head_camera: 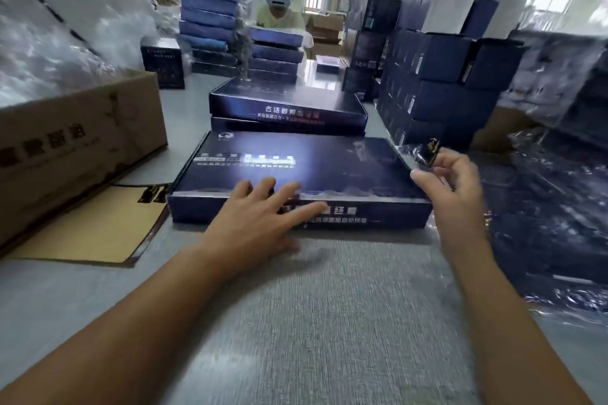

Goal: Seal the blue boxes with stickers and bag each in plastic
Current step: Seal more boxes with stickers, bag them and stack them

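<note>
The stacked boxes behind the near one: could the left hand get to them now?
Probably yes. The left hand is open at the near blue box's front edge, holding nothing, and only that box's lid lies between it and the stacked boxes.

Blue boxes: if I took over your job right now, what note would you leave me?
Left hand lies flat, fingers spread, on the front edge of the nearest blue box.
Right hand pinches a small black-and-gold sticker by the box's far right corner.
Two more boxes are stacked behind it.
Done: no seal visible on this box, no bag.
Left: press the sticker on, then bag it in plastic.
</note>
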